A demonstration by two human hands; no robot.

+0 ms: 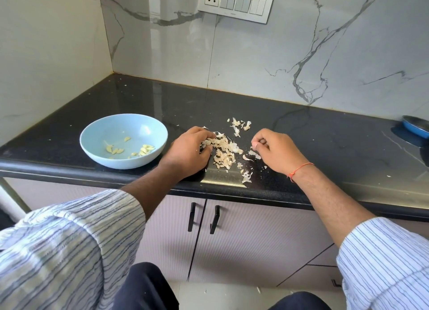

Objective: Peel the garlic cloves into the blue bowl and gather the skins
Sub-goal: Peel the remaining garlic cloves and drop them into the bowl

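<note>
Hands at the garlic skins on the black worktop [325, 128]

Left hand [189, 150] lies curled against the skin pile [224, 153]; right hand [276, 151] pinches a skin scrap. Blue bowl [123, 140] of peeled cloves [144, 150] sits left of both.

pale blue bowl [123, 140] upright on black counter, left of skins; several peeled yellowish garlic cloves [131, 149] scattered on its floor. papery beige skins [224, 152] heaped near counter front edge, smaller cluster [240, 124] just behind heap.

Head-worn wide-angle view looks forward and down, fairly near, at the black counter [301, 133].
</note>
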